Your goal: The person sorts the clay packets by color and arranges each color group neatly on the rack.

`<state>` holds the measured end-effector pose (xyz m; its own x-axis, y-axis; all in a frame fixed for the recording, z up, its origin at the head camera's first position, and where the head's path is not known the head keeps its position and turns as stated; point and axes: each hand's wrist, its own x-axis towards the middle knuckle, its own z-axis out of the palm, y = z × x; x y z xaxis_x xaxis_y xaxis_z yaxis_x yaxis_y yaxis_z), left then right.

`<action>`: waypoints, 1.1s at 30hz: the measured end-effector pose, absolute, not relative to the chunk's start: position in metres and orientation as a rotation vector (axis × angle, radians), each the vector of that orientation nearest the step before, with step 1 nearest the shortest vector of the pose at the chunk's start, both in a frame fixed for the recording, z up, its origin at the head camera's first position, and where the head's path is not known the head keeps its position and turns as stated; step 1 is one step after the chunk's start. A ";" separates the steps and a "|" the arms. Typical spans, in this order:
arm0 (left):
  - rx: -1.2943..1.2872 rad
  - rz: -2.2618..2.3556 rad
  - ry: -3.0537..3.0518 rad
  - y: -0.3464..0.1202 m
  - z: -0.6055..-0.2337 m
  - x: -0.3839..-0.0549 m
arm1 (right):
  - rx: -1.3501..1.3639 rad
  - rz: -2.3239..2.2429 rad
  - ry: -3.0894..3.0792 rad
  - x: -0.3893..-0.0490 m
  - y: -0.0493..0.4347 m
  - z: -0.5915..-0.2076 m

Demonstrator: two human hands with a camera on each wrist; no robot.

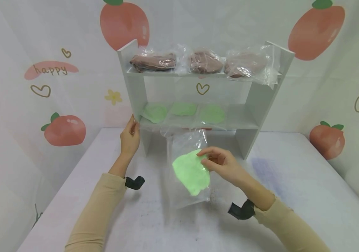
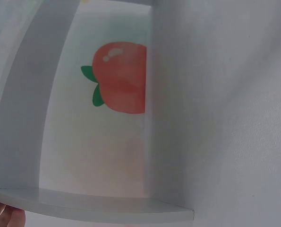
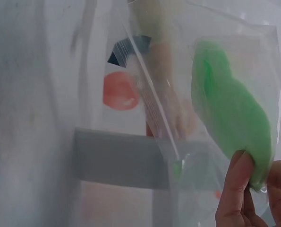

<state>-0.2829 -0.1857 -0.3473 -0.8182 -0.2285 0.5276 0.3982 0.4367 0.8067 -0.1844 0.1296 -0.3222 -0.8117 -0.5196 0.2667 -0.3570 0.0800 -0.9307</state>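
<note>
A clear zip bag point(image 1: 189, 204) with a flat, bright green soft piece point(image 1: 192, 171) inside hangs upright before the white shelf point(image 1: 240, 115). My right hand point(image 1: 225, 164) pinches the bag at the green piece's upper right edge, thumb and fingers on either side. In the right wrist view the fingertips press the bag point(image 3: 263, 38) at one end of the green piece point(image 3: 234, 104). My left hand point(image 1: 130, 140) grips the shelf's left side panel near the middle board. Only a few left fingertips point(image 2: 5, 215) show beside the panel in the left wrist view.
Three bags with flat green pieces point(image 1: 212, 114) lie side by side on the middle board. On the top board sit three bags of brown lumps point(image 1: 206, 61), the right one overhanging the front. The shelf stands on a white table point(image 1: 104, 161) before a fruit-printed cloth point(image 1: 66, 131).
</note>
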 end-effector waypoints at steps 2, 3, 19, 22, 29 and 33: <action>-0.143 -1.398 -2.103 -0.185 -0.347 -0.283 | -0.907 -1.850 2.212 -0.184 0.132 -0.320; -0.143 -1.398 -2.100 -0.185 -0.347 -0.283 | -0.908 -1.854 2.217 -0.184 0.134 -0.319; -0.127 -1.394 -2.135 -0.186 -0.348 -0.284 | -0.939 -1.937 2.288 -0.185 0.155 -0.305; -0.129 -1.401 -2.139 -0.186 -0.348 -0.284 | -0.925 -1.954 2.315 -0.185 0.159 -0.301; -0.134 -1.388 -2.127 -0.186 -0.348 -0.284 | -0.892 -2.052 2.312 -0.181 0.170 -0.291; -0.130 -1.382 -2.130 -0.187 -0.349 -0.284 | -0.855 -2.130 2.272 -0.180 0.175 -0.286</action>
